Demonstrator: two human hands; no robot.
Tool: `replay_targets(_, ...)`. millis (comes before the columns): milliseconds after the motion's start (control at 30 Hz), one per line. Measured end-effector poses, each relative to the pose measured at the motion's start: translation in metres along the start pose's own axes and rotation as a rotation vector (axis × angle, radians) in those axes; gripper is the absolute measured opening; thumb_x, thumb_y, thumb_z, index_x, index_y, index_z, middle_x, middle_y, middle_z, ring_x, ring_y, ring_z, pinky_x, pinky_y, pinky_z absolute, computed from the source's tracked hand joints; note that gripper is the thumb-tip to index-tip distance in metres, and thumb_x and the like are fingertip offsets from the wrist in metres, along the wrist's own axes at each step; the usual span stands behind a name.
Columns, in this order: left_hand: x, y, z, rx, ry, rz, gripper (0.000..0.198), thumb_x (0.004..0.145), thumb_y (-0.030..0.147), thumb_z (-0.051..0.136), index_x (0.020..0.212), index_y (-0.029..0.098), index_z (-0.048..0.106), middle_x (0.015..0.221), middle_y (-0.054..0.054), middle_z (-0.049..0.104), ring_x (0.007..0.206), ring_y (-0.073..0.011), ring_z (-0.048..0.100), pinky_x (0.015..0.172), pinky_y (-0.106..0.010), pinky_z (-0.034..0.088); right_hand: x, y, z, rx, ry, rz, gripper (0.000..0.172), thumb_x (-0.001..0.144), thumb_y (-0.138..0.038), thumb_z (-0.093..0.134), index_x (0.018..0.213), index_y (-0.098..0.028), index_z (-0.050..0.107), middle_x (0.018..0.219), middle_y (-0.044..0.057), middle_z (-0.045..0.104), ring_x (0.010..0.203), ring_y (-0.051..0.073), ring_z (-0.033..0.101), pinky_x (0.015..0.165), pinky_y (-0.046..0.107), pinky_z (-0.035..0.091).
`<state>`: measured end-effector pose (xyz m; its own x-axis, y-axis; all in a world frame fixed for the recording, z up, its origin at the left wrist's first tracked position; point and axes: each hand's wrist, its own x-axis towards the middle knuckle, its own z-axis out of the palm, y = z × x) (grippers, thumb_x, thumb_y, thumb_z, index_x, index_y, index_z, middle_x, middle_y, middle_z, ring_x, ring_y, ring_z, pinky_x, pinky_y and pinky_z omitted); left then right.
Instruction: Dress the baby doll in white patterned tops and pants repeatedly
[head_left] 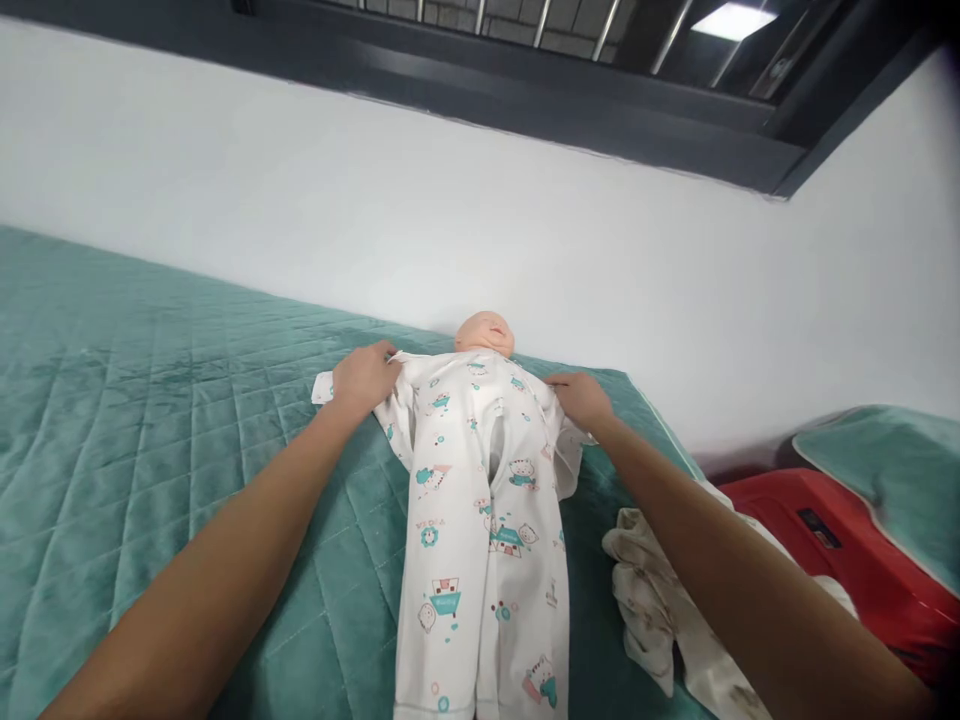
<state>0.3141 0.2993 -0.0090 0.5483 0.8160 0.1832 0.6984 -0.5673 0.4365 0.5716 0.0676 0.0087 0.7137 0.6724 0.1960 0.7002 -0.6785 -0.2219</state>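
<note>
A baby doll [486,332] lies on its back on the green quilted cover, its head toward the wall. White printed baby clothes [450,500] cover its body, with two long legs stretching toward the camera. My left hand [367,377] is closed on the garment at the shoulder and sleeve on the left side; a white cuff shows beyond it. On the right side my right hand [582,400] pinches the garment's other shoulder edge. The doll's arms and legs are hidden beneath the cloth.
Crumpled pale cloth [645,590] lies right of the doll, partly under my right forearm. Beyond it are a red object [840,540] and a green cushion or cover [892,470]. A white wall [375,200] rises behind the bed [172,400], below a dark-framed barred window [525,70].
</note>
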Motion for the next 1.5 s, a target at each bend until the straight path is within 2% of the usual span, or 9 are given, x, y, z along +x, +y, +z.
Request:
replay_targets(133,-0.007,-0.004,0.002,-0.049,0.022,-0.007,0.039,0.09,0.035,0.044,0.121,0.026,0.066,0.11,-0.011,0.073,0.102,-0.0321,0.067,0.081,-0.04,0.051,-0.002,-0.006,-0.013,0.0,-0.042,-0.002,0.04,0.081,-0.012,0.046,0.104,-0.023,0.077,0.117,0.009,0.072,0.106,0.029,0.065,0.089,0.039,0.051)
replay_targets(267,-0.01,-0.001,0.006,-0.044,0.024,-0.003,0.04,0.091,0.035,0.043,0.123,0.025,0.065,0.113,-0.011,0.073,0.103,-0.0323,0.067,0.084,-0.041,0.051,-0.014,-0.07,-0.031,0.115,0.13,-0.227,0.042,0.09,-0.019,0.041,0.126,-0.018,0.063,0.131,0.012,0.061,0.116,0.027,0.059,0.099,0.042,0.046)
replay_targets(433,-0.01,-0.002,0.005,-0.042,0.032,0.032,0.041,0.09,0.036,0.045,0.125,0.025,0.062,0.112,-0.011,0.073,0.105,-0.0327,0.067,0.085,-0.041,0.05,-0.018,-0.18,-0.023,-0.067,-0.211,-0.716,0.037,0.09,-0.025,0.051,0.124,-0.014,0.059,0.128,0.014,0.059,0.12,0.029,0.053,0.1,0.042,0.044)
replay_targets(600,-0.01,-0.001,0.005,0.009,0.018,0.042,0.039,0.094,0.039,0.04,0.123,0.025,0.062,0.103,-0.012,0.074,0.096,-0.0314,0.069,0.078,-0.038,0.05,-0.008,-0.232,0.01,-0.327,-0.357,-0.686,0.035,0.09,-0.023,0.053,0.123,-0.011,0.057,0.129,0.02,0.057,0.116,0.034,0.057,0.091,0.045,0.048)
replay_targets(767,-0.009,0.001,0.004,0.017,0.019,0.049,0.039,0.094,0.036,0.041,0.126,0.027,0.06,0.103,-0.012,0.074,0.096,-0.0316,0.069,0.076,-0.039,0.05,0.003,-0.231,0.014,-0.396,-0.436,-0.693,0.033,0.086,-0.018,0.058,0.118,-0.016,0.062,0.111,0.014,0.07,0.093,0.03,0.068,0.078,0.039,0.05)
replay_targets(967,-0.018,-0.008,-0.004,-0.028,0.092,0.085,0.038,0.092,0.028,0.044,0.124,0.027,0.063,0.108,-0.009,0.073,0.103,-0.0272,0.067,0.081,-0.034,0.049,0.004,-0.211,-0.02,-0.437,-0.402,-0.751,0.04,0.089,-0.028,0.056,0.128,-0.032,0.059,0.113,0.009,0.069,0.096,0.029,0.066,0.073,0.036,0.048)
replay_targets(1200,-0.025,-0.024,-0.003,-0.14,0.012,0.031,0.037,0.091,0.024,0.042,0.116,0.029,0.069,0.115,-0.006,0.073,0.106,-0.0246,0.066,0.081,-0.031,0.049,-0.001,-0.184,-0.055,-0.425,-0.277,-0.681,0.038,0.09,-0.022,0.051,0.124,-0.03,0.063,0.11,0.01,0.066,0.097,0.028,0.064,0.078,0.037,0.046)
replay_targets(1367,-0.023,-0.029,0.001,-0.123,0.004,-0.017,0.035,0.09,0.028,0.046,0.119,0.026,0.065,0.115,-0.009,0.071,0.104,-0.0281,0.066,0.077,-0.034,0.049,-0.004,-0.185,-0.055,-0.375,-0.276,-0.654,0.04,0.091,-0.022,0.049,0.128,-0.03,0.061,0.114,0.011,0.064,0.098,0.029,0.063,0.077,0.037,0.045)
replay_targets(1500,-0.023,-0.029,0.001,-0.07,0.035,0.098,0.037,0.09,0.023,0.048,0.126,0.023,0.057,0.12,-0.01,0.067,0.11,-0.0258,0.061,0.086,-0.035,0.048,-0.002,-0.194,-0.043,-0.341,-0.31,-0.648,0.038,0.09,-0.022,0.05,0.126,-0.031,0.061,0.113,0.009,0.066,0.094,0.025,0.064,0.073,0.032,0.045)
